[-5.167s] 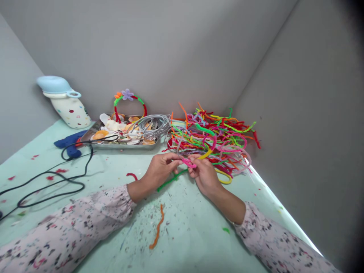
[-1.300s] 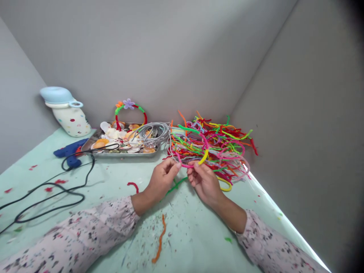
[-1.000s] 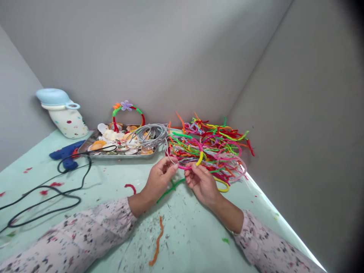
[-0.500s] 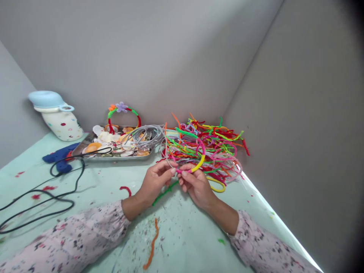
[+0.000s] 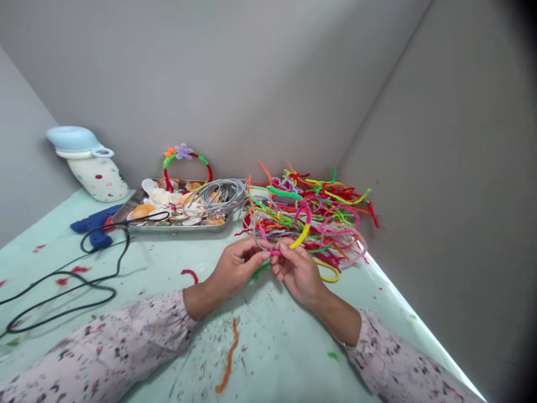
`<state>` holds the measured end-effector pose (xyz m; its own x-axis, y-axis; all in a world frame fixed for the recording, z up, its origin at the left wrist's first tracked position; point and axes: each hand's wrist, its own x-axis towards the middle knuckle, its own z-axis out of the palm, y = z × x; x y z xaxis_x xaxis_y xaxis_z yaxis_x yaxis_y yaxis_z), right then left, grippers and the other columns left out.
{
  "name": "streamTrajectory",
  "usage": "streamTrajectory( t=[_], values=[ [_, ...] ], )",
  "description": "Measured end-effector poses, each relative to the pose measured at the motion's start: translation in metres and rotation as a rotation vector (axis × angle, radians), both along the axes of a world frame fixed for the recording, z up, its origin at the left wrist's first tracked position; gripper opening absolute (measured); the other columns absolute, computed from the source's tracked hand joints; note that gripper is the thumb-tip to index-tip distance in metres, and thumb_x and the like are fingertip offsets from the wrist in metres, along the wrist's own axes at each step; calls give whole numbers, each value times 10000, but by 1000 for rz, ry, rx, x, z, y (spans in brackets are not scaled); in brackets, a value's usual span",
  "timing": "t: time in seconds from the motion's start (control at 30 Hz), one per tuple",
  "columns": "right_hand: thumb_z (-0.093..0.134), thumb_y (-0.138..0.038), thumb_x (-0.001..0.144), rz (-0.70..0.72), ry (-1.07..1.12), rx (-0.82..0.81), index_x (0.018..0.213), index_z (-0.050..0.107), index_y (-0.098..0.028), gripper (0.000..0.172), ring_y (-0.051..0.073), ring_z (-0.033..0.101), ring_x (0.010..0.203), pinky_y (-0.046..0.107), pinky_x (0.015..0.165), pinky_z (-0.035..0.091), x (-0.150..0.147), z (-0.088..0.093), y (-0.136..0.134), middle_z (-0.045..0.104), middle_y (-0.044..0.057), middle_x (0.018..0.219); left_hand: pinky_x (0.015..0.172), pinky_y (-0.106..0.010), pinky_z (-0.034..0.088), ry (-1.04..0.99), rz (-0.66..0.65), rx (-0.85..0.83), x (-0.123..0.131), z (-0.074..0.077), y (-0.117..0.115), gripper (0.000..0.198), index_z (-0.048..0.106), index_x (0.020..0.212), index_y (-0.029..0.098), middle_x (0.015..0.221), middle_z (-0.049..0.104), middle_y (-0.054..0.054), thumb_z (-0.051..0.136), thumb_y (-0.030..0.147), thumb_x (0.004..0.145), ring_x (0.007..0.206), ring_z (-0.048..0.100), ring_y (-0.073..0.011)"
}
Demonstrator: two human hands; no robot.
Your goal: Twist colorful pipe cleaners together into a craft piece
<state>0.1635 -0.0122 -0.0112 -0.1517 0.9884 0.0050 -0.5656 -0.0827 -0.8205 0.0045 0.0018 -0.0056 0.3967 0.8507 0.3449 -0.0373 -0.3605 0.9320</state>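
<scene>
Between my hands is a wire hoop [image 5: 301, 236] wrapped in green, pink and yellow pipe cleaner. My left hand [image 5: 235, 264] is closed, thumb and forefinger pinching a pink pipe-cleaner end near the bare grey wire. My right hand [image 5: 300, 275] pinches the pink-wrapped stretch just beside it, below the yellow part. Fingertips hide some of the wrap. Under the hands lies a green pipe cleaner [image 5: 260, 271], partly covered. A yellow pipe-cleaner loop [image 5: 330, 273] rests right of my right hand. Behind the hoop spreads a heap of multicoloured pipe cleaners [image 5: 339, 224].
A metal tray [image 5: 188, 229] of shells carries a coil of grey wire [image 5: 222, 196] and a flowered hoop [image 5: 166, 179]. Left of it are a blue glue gun [image 5: 98, 226], black cord [image 5: 113, 291] and bottle [image 5: 98, 178]. Orange [image 5: 229, 358] and red [image 5: 191, 273] pieces lie nearer.
The whole view has shifted slightly, so things appear further right. Both hands still pinch the hoop, with the right fingers a little further along the wrap and covering more of it.
</scene>
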Motion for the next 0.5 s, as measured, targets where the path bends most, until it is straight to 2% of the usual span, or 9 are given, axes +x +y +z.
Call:
streamTrajectory(
  t=[0.3, 0.5],
  values=[
    [670, -301, 817, -79, -101, 98, 894, 624, -186, 146, 81, 544, 488, 150, 397, 416, 3, -7, 2, 634, -19, 628, 780, -264, 437, 240, 165, 272, -2, 5, 1, 169, 680, 981, 193, 893, 681, -33, 542, 252, 904, 826, 595, -148],
    [652, -304, 838, -128, -186, 132, 917, 624, -190, 142, 85, 550, 511, 172, 447, 429, 5, -12, 1, 649, -10, 662, 782, -268, 436, 280, 204, 326, 0, 9, -2, 164, 668, 975, 178, 903, 680, -44, 529, 237, 910, 842, 593, -154]
  ],
)
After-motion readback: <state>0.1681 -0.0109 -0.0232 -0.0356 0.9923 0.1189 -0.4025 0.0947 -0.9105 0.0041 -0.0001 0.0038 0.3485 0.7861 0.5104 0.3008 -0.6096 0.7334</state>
